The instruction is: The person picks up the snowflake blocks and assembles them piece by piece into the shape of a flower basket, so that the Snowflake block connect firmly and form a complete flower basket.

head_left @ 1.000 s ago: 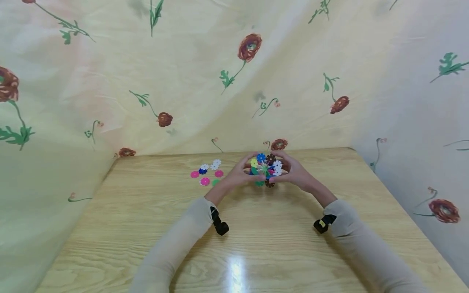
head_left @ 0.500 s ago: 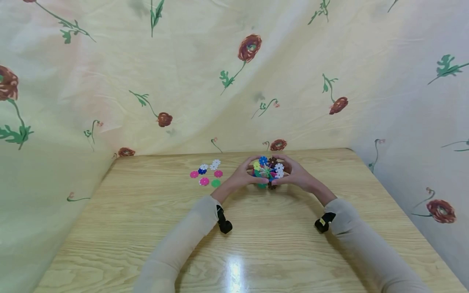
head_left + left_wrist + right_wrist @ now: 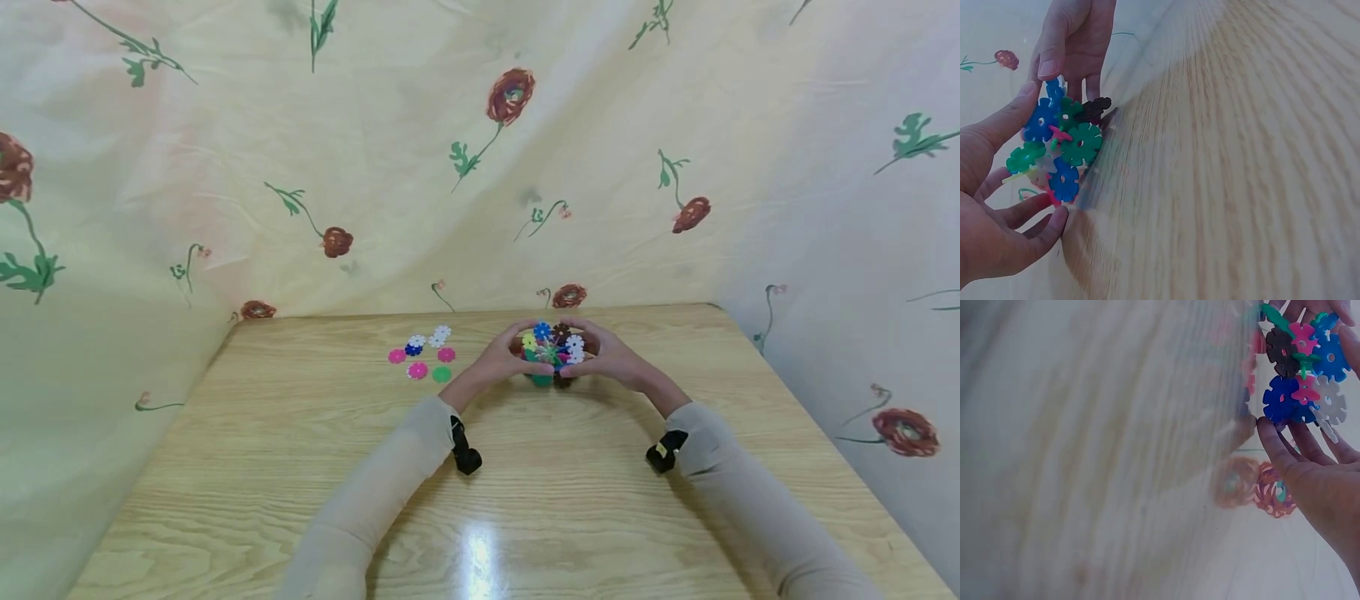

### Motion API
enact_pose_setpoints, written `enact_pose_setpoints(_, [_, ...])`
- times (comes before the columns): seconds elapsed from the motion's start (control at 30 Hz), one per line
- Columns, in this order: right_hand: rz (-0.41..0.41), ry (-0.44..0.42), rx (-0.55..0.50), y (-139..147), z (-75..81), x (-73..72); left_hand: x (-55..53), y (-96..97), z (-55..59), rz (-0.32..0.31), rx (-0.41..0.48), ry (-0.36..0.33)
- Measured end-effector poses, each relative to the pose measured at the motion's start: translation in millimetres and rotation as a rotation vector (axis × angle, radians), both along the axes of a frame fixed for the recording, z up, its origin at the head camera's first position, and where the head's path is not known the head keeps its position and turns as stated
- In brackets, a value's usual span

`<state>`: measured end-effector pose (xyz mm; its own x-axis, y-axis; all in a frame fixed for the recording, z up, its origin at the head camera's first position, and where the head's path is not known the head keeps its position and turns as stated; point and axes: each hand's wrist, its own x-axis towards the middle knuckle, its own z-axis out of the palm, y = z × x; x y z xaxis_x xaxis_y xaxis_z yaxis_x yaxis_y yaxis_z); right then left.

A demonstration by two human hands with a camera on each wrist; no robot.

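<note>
Near the back of the table, both hands cup a round cluster of interlocking flower discs (image 3: 552, 354), slotted plastic pieces in blue, green, brown, white, yellow and pink. My left hand (image 3: 501, 360) curls round its left side, thumb in front and fingers behind. On the opposite side my right hand (image 3: 611, 360) grips it the same way, with the two thumb tips close together at the front. In the left wrist view, a green disc (image 3: 1082, 145) faces the camera low over the tabletop. A dark blue disc (image 3: 1280, 400) sits by the right fingertips in the right wrist view.
Left of the hands, loose flower discs lie on the wooden table (image 3: 525, 483): a green disc (image 3: 442, 374), several pink ones, a white disc (image 3: 442, 332) and others, one white overlapping a blue. A floral curtain (image 3: 375, 167) hangs behind the table and along both sides.
Both hands and the disc cluster have shifted slightly right and nearer me, the left arm most. The green loose disc, partly covered by the left arm before, now shows whole.
</note>
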<state>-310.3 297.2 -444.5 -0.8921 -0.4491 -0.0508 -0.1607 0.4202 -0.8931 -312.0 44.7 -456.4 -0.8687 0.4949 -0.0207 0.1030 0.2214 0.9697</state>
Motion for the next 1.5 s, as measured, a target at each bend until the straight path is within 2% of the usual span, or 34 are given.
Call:
enact_pose_setpoints(0.23, [0.006,-0.031,0.014,-1,-0.3,-5.1,-1.9,-1.4,0.1,-0.016,0.005,-0.011])
enact_pose_setpoints(0.7, [0.019,-0.042,0.017,-5,-2.0,-8.8,-3.9,-4.1,-2.1,0.004,-0.036,-0.045])
enact_pose_setpoints(0.9, [0.002,0.016,0.061,-9,4.3,-5.7,0.2,-12.5,2.0,0.020,-0.034,-0.062])
enact_pose_setpoints(1.07, [-0.014,0.117,0.055,-18,18.9,-0.4,12.0,-33.8,16.4,0.014,-0.014,-0.050])
enact_pose_setpoints(1.2, [-0.028,0.211,0.019,-36,34.7,5.9,19.6,-58.5,27.3,0.018,-0.026,0.008])
enact_pose_setpoints(1.37, [-0.034,0.342,0.016,-69,50.2,17.0,27.7,-95.3,39.1,0.067,-0.102,0.122])
enact_pose_setpoints(1.5, [0.006,0.420,0.014,-96,55.6,23.6,31.2,-124.8,43.1,0.108,-0.172,0.184])
